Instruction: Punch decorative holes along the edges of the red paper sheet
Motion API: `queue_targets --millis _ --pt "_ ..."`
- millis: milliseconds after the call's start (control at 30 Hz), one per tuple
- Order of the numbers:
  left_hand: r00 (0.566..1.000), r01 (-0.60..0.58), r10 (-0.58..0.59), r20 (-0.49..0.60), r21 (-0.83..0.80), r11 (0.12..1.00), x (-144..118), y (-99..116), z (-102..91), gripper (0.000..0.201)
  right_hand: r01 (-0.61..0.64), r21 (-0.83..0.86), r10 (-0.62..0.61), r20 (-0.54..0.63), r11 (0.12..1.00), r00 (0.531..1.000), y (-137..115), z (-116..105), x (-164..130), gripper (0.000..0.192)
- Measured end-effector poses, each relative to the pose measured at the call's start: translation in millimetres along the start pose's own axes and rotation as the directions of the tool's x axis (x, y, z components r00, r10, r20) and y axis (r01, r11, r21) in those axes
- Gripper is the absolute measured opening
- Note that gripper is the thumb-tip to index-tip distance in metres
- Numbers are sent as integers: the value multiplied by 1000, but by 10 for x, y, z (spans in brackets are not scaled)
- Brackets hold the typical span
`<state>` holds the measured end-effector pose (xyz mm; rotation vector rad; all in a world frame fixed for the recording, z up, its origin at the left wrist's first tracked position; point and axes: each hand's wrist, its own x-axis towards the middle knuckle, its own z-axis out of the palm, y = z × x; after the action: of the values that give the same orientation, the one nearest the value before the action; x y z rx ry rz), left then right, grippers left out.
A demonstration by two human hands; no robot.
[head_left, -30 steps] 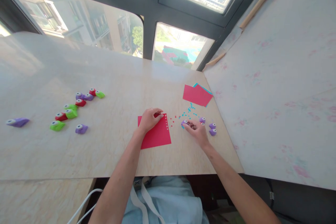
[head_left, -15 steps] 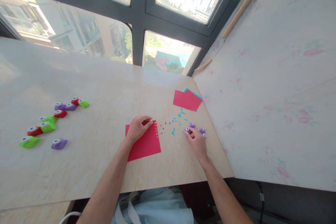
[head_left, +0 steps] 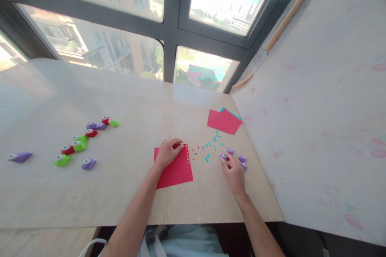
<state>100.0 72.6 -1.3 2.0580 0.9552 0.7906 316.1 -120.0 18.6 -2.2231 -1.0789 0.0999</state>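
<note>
A single head-worn camera looked forward and steeply down over the tabletop (head_left: 126,192) from close above its near edge, facing the window (head_left: 169,28). No second view existed.

1. From my seat, a loose cluster of green, red and purple punches (head_left: 87,136) lies on the table (head_left: 126,100) at about nine o'clock.
2. One purple punch (head_left: 19,156) sits apart, further out at nine.
3. A red sheet over a blue sheet (head_left: 223,121) lies at one o'clock.
4. I see blue and red paper bits (head_left: 211,147) scattered just below that stack.
5. The window frame (head_left: 173,28) spans twelve o'clock.
</note>
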Motion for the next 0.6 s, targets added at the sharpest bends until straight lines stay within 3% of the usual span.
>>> queue_targets --millis 133,333,600 --pt "1000 -14 14 2 -14 1000 -33 50 -7 11 74 66 -74 -6 995 997 -224 18 -50 56" --pt "1000 5 -5 -2 -27 1000 -44 46 7 13 156 236 -202 185 959 962 -647 223 -38 47" --pt "999 11 -8 32 -84 996 -62 -33 84 15 239 404 -379 314 883 870 -1566 477 71 39"
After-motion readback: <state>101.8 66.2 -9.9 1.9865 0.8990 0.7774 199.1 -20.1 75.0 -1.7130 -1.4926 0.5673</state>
